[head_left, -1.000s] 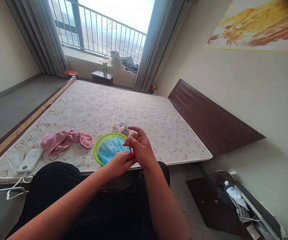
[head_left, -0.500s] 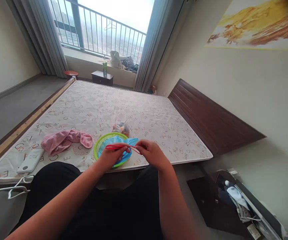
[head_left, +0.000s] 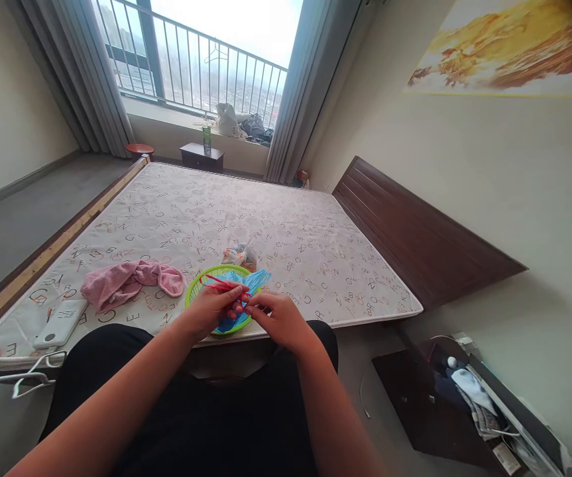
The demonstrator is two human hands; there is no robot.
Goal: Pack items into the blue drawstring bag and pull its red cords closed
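A thin red cord (head_left: 212, 281) with a loop runs between my two hands, above a green plastic basket (head_left: 191, 296). My left hand (head_left: 219, 305) is closed on the cord, its loop sticking out to the upper left. Close beside it, the fingers of my right hand (head_left: 274, 317) pinch the cord near my left fingertips. A crumpled blue plastic bag (head_left: 256, 279) lies in the basket, partly hidden by my hands. Just behind the basket sits a clear plastic bag (head_left: 240, 255) with orange and white contents that I cannot make out.
The basket rests on a bare mattress (head_left: 290, 218) printed with letters. To the left are a pink cloth (head_left: 126, 281), a white device (head_left: 60, 324) and white hangers (head_left: 37, 377). A dark headboard (head_left: 425, 245) and a dark cabinet (head_left: 415, 404) stand at the right.
My right hand has moved left and down, closer to my left hand. The cord, stretched between the hands before, is now bunched at the fingertips, with its loop raised at the left.
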